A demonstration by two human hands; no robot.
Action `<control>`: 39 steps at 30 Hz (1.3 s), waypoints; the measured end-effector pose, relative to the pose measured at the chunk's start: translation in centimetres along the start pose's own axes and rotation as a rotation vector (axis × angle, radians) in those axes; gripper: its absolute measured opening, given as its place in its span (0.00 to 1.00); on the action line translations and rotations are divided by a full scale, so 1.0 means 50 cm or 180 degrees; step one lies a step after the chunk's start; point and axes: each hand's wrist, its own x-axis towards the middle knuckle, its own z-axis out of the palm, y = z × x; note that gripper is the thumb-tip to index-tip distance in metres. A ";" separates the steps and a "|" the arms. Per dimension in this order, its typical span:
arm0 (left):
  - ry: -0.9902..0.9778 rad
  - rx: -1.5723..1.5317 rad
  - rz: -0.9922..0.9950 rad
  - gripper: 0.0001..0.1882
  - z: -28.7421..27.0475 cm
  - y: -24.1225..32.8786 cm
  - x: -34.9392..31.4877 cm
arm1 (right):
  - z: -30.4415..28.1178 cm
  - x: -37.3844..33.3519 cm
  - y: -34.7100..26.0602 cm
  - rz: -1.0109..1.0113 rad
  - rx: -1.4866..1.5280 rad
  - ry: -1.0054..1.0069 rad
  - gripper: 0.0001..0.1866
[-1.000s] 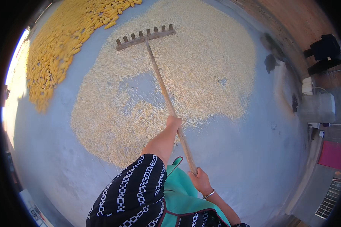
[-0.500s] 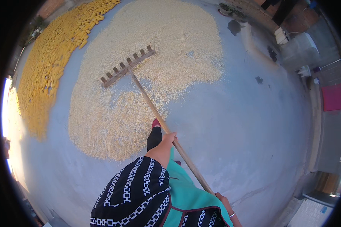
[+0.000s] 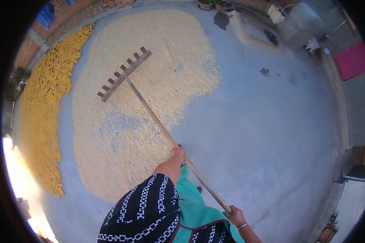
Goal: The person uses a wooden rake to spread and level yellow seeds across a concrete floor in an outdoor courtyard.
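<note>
Head view: my left hand (image 3: 177,152) and right hand (image 3: 236,216) are both closed around the handle of a wooden rake (image 3: 154,117), the left farther up the shaft and the right at its butt end, low in front of me. The long axis of the shaft runs on a slant from my right hand up past my left and away to the far left, where it meets the rake head (image 3: 125,76). That crossbar sits roughly square to the shaft, its row of stubby teeth facing away from me. My left hand is the nearer to the head; the right lies behind it on the same line, to my right and closer to my body. The rake head is over the middle of a broad spread of pale corn kernels (image 3: 170,40), though from above I cannot quite tell whether the wood presses into them or just skims the top. Between the head and my left hand, on the left side of the shaft, a patch of grey concrete floor (image 3: 263,141) shows through the kernels. Farther left, across a strip of that concrete, lie yellow corn cobs (image 3: 44,109). My green apron (image 3: 190,194) hangs below the shaft, between my two forearms.
</note>
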 end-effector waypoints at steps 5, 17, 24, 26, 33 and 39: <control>-0.0385 -0.0319 0.0664 0.07 0.082 0.415 -0.001 | -0.090 0.359 -0.411 -0.1187 0.0346 0.0649 0.17; -0.0835 0.0032 0.1330 0.09 0.106 0.741 0.048 | -0.145 0.700 -0.853 -0.1190 0.0974 0.0341 0.17; -0.0273 0.1916 0.1358 0.11 0.089 0.578 -0.008 | -0.081 0.469 -0.651 -0.0681 0.0572 0.0000 0.17; -0.0237 0.2034 0.1159 0.13 0.079 0.509 -0.007 | -0.062 0.381 -0.593 -0.0588 0.0729 -0.0146 0.17; -0.0331 0.2291 0.1329 0.21 0.023 0.187 -0.120 | 0.048 0.104 -0.321 -0.0490 0.0795 -0.0225 0.18; -0.0185 0.2652 0.1400 0.22 -0.028 -0.193 -0.121 | 0.199 -0.140 -0.021 -0.0338 0.0615 -0.0281 0.20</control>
